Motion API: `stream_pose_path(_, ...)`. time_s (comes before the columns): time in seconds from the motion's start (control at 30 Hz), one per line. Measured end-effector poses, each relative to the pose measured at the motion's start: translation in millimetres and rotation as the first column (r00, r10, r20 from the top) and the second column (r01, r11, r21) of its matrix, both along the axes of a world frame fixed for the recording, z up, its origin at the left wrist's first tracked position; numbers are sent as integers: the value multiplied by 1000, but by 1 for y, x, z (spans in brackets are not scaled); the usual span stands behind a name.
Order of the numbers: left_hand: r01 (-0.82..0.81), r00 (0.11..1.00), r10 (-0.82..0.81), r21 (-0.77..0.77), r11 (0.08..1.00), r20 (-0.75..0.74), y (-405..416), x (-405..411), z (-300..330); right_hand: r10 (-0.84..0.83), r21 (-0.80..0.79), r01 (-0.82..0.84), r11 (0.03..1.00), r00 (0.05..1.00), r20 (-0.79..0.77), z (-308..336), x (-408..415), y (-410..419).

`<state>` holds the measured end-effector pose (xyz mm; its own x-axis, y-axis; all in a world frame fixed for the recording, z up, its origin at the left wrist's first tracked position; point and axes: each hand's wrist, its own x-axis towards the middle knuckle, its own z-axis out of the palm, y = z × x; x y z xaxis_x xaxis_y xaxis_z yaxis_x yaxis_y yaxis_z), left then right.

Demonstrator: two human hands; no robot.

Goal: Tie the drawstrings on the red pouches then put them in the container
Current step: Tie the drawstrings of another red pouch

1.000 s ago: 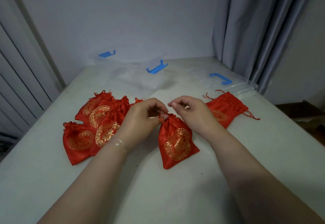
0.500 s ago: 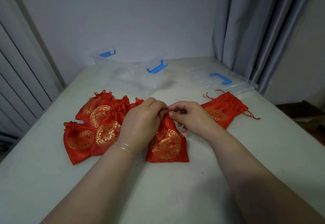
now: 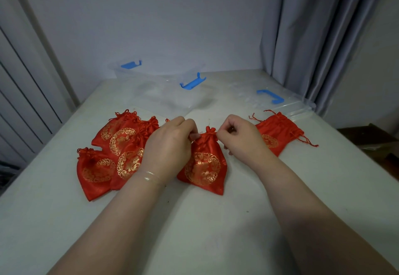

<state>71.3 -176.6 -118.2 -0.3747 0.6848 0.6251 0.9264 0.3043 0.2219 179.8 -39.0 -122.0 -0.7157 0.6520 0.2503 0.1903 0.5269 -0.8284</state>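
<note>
A red pouch with a gold round pattern [image 3: 204, 165] lies on the white table between my hands, its neck gathered. My left hand [image 3: 170, 147] pinches the drawstring at the left of the neck. My right hand [image 3: 239, 137] pinches the string at the right of the neck. The strings themselves are mostly hidden by my fingers. A pile of several red pouches [image 3: 114, 154] lies to the left. One more red pouch [image 3: 278, 132] with loose strings lies behind my right hand. The clear container with blue clips [image 3: 164, 89] stands at the back.
A clear lid with a blue handle [image 3: 274, 100] lies at the back right by the grey curtain [image 3: 319, 37]. The table [image 3: 216, 231] ends near the right, where a dark box [image 3: 375, 138] sits lower down. The wall is behind.
The pouch has turned from leaning right to standing nearly straight between my hands. My hands have drawn a little apart at its neck, which is now gathered tight.
</note>
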Motion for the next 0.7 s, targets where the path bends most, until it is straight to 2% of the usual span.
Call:
stream_pose_path(0.1, 23, 1000, -23, -73, 997, 0, -1, -3, 0, -59, 208, 36, 977, 992, 110, 1, 0, -1)
stream_pose_path(0.17, 109, 990, -99, -102, 989, 97, -3, -5, 0, -108, 334, 52, 941, 983, 150, 0, 0, 1)
stream_pose_path(0.23, 187, 962, -162, -100, 977, 218, -5, -5, 0, -127, 349, 64, 935, 979, 161, -2, -1, 4)
stream_pose_path(0.27, 213, 948, -184, -89, 973, 259, -5, -5, -1, -108, 254, 71, 965, 985, 135, -3, -1, 5)
stream_pose_path(0.3, 233, 936, -206, -64, 970, 286, -5, -4, -2, -78, 71, 71, 995, 993, 92, -4, -2, 5)
stream_pose_path(0.33, 248, 924, -228, -29, 968, 307, -4, -3, -1, -50, -158, 55, 986, 998, 39, -3, -3, 5)
stream_pose_path(0.4, 282, 900, -277, 36, 959, 337, -3, 2, 1, -3, -544, -27, 839, 999, -54, -1, -6, 2)
stream_pose_path(0.47, 322, 874, -333, 92, 942, 353, -2, 10, 4, 43, -685, -118, 719, 991, -125, 1, -6, -2)
stream_pose_path(0.53, 343, 825, -369, 141, 929, 429, -2, 15, 6, 105, -657, -168, 735, 985, -135, -1, -8, -5)
stream_pose_path(0.63, 303, 743, -349, 179, 936, 571, -2, 14, 7, 169, -405, -165, 899, 985, -27, -6, -10, -8)
stream_pose_path(0.7, 223, 701, -312, 218, 950, 641, 0, 9, 7, 186, -267, -178, 947, 982, 6, -7, -11, -11)
